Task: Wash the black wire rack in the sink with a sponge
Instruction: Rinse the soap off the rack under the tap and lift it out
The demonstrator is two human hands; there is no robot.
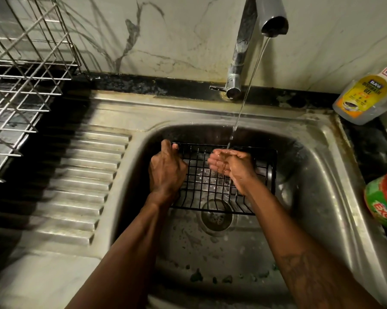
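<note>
The black wire rack point(263, 175) lies in the steel sink point(321, 175), over the drain. My left hand point(166, 170) grips the rack's left edge, thumb curled over the top wire. My right hand point(230, 163) is above the rack's middle, palm up and cupped, with its fingers relaxed. A thin stream of water point(246, 94) from the tap point(270, 16) falls into that palm. No sponge is in view.
A steel dish-drying rack point(25, 70) stands at the back left, beside the ribbed drainboard point(87, 175). A dishwash gel bottle point(366, 94) leans at the back right. A green and red tub point(384, 199) sits on the right counter. The drain point(217, 216) lies under the rack's near edge.
</note>
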